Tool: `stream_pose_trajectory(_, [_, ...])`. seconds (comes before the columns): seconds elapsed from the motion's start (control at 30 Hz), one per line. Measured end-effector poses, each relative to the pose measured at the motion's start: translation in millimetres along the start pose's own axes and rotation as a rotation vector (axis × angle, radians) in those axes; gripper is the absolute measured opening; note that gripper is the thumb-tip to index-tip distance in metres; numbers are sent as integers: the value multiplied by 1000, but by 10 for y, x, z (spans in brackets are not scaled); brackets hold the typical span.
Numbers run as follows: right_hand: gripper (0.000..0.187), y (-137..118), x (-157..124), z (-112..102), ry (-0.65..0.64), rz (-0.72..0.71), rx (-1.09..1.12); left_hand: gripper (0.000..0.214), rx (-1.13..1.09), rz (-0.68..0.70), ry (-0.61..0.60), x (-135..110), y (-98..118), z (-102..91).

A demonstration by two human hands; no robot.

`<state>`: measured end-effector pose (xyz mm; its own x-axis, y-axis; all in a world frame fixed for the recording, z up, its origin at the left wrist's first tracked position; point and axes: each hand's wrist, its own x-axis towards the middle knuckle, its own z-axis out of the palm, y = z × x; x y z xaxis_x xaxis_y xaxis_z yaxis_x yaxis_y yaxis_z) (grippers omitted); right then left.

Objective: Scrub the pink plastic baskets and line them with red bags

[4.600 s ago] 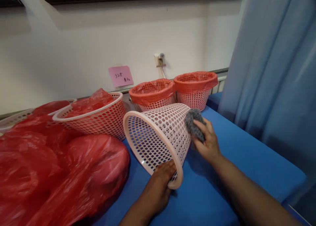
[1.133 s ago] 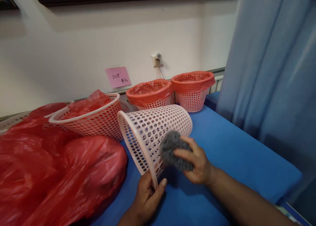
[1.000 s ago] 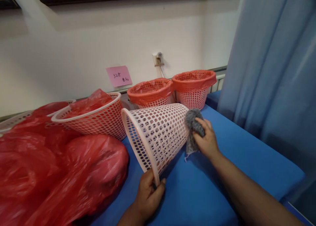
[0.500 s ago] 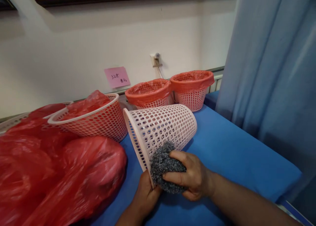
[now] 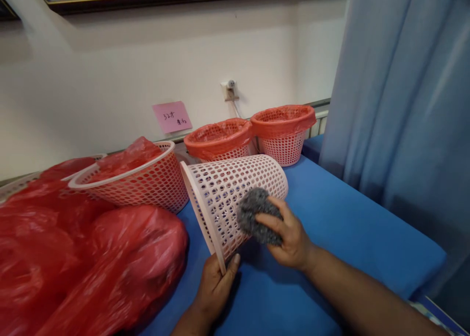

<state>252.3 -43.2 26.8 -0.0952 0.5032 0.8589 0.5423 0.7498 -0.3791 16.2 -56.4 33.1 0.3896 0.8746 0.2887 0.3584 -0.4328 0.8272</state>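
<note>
Clutching grey cloth (image 5: 257, 219), the right hand (image 5: 292, 240) flanks the basket (image 5: 235, 189); left hand (image 5: 216, 286) pinches its rim (image 5: 206, 214).

"32" handwritten on pink note (image 5: 172, 117)

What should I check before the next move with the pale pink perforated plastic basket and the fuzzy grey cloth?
1. Left hand gripping the rim of the pale pink perforated plastic basket: ok, thumb on the near side.
2. Right hand holding the fuzzy grey cloth: ok.
3. Basket upright: not ok, it is tipped over, mouth toward the left.
4. Basket clear of the round, red-lined plastic basket behind: cannot tell, they overlap in view.
5. Crumpled red plastic bags clear of both hands: ok, smooth blue surface shows between.
6. Inside wiped clean: cannot tell, mostly hidden.
</note>
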Motion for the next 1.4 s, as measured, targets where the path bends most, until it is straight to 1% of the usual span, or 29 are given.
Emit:
stream_pose_trajectory(0.1, [59, 330, 41, -33, 209, 314, -89, 43, 15, -4, -8, -9, -18, -6])
stream_pose_trajectory(0.17, [54, 558, 85, -71, 336, 515, -114, 42, 70, 30, -35, -9, -22, -8])
stream_pose_trajectory(0.2, [53, 641, 106, -92, 376, 590, -118, 41, 109, 52, -64, -5, -21, -5])
stream_pose_trajectory(0.23, [53, 691, 123, -112, 397, 634, -120, 41, 152, 76, -96, 3, -21, 1])
stream_pose_trajectory(0.27, [53, 701, 136, -129, 395, 635, -121, 42, 197, 96, -131, 14, -21, 11])
stream_pose_trajectory(0.3, [53, 669, 143, -144, 374, 592, -122, 43, 242, 112, -164, 28, -21, 22])
stream_pose_trajectory(0.33, [54, 599, 143, -156, 337, 510, -120, 45, 284, 124, -194, 45, -20, 35])
stream_pose_trajectory(0.43, [60, 250, 108, -182, 164, 169, -85, 48, 372, 133, -269, 83, -1, 67])
stream_pose_trajectory(0.5, [61, 13, 69, -185, 54, -52, -33, 48, 373, 121, -292, 76, 32, 78])
stream_pose_trajectory(0.53, [59, -80, 50, -179, 10, -153, -2, 49, 346, 111, -291, 59, 50, 81])
stream_pose_trajectory(0.6, [54, -203, 20, -147, -34, -323, 60, 52, 245, 91, -263, 3, 74, 81])
stream_pose_trajectory(0.67, [50, -242, 1, -100, -49, -411, 100, 51, 119, 84, -212, -67, 67, 76])
stream_pose_trajectory(0.7, [50, -233, -3, -78, -51, -415, 101, 48, 74, 87, -177, -99, 53, 71])
stream_pose_trajectory(0.73, [51, -204, -5, -62, -48, -385, 89, 45, 49, 91, -143, -124, 35, 65])
stream_pose_trajectory(0.77, [53, -152, -2, -54, -34, -320, 65, 43, 42, 92, -119, -141, 19, 58])
stream_pose_trajectory(0.83, [57, 24, 20, -66, 53, -92, -12, 44, 70, 72, -120, -146, 2, 45])
stream_pose_trajectory(0.93, [56, 421, 89, -135, 270, 393, -94, 49, 132, 42, -213, -85, 9, 38])
stream_pose_trajectory(0.97, [54, 549, 114, -161, 321, 548, -95, 50, 151, 52, -249, -55, 8, 41])
stream_pose_trajectory(1.0, [53, 649, 137, -183, 352, 672, -83, 52, 173, 70, -286, -25, 0, 48])
stream_pose_trajectory(1.03, [53, 710, 153, -199, 363, 745, -65, 54, 198, 90, -318, 1, -16, 56])
stream_pose_trajectory(1.07, [52, 722, 162, -207, 355, 755, -45, 57, 227, 107, -343, 22, -39, 65])
stream_pose_trajectory(1.1, [51, 685, 163, -207, 329, 700, -24, 61, 260, 118, -356, 36, -66, 74])
stream_pose_trajectory(1.13, [51, 603, 155, -201, 286, 593, -2, 63, 294, 120, -358, 44, -94, 81])
stream_pose_trajectory(1.2, [53, 349, 122, -177, 164, 312, 60, 66, 345, 115, -332, 41, -132, 87])
stream_pose_trajectory(1.27, [57, 69, 80, -158, 34, 71, 144, 65, 355, 109, -286, 24, -125, 86])
stream_pose_trajectory(1.33, [56, -143, 50, -149, -56, -94, 205, 61, 307, 100, -249, 2, -81, 81])
stream_pose_trajectory(1.4, [53, -250, 39, -143, -113, -193, 224, 55, 218, 86, -217, -23, -31, 73])
